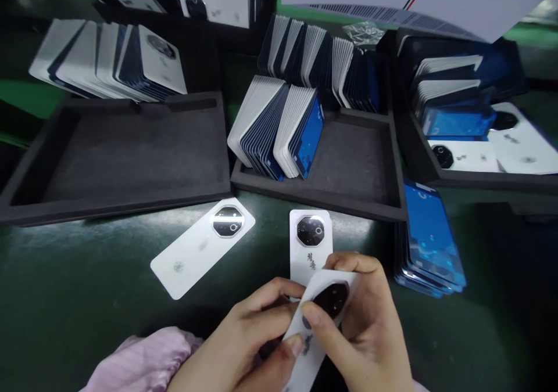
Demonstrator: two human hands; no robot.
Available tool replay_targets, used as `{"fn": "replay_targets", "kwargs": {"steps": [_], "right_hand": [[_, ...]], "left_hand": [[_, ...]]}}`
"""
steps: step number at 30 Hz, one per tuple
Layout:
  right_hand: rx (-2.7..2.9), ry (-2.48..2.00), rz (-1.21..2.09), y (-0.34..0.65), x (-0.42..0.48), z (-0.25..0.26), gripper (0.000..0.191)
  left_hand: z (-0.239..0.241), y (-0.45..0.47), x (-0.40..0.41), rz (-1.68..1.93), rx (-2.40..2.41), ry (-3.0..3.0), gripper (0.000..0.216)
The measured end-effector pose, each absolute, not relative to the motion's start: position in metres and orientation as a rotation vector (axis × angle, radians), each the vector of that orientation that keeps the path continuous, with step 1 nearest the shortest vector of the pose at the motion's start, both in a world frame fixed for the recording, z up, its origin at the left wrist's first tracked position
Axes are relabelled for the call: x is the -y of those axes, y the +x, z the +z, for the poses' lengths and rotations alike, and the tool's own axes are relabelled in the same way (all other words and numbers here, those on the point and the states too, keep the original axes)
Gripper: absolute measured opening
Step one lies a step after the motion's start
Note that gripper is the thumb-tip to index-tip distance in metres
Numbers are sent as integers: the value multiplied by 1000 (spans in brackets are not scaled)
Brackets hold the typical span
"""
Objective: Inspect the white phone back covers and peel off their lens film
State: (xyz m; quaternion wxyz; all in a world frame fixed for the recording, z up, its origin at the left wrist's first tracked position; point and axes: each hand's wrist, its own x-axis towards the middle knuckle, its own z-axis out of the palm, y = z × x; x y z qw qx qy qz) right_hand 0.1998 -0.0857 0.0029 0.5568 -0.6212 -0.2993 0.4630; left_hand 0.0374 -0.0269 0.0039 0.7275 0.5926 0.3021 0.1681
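At the bottom middle of the frame, both hands grip one thin white plastic phone back cover with a dark camera patch [333, 299]. The left hand [244, 334] pinches its left edge. The right hand [370, 322] cups it from behind, thumb on the front. It looks light, stiff and smooth, so it could slip or scratch. The edges seem the safest place to hold. A second flat white cover [310, 247] lies on the dark green table [87, 276] just above.

The dark green tabletop [87, 305] bears three black foam trays [108, 207], two white phone back covers [196, 255] lying flat, and a stack of blue-filmed covers [429, 241].
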Motion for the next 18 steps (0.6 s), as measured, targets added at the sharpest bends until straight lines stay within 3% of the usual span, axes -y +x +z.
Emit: {"fn": "replay_targets", "kwargs": {"steps": [9,18], "right_hand": [[743,-1495,1249,194,85,10,75],[513,-1352,1391,193,87,17,65]], "left_hand": [[11,36,23,497,-723,1047,25],[15,32,21,529,-634,752,27]]}}
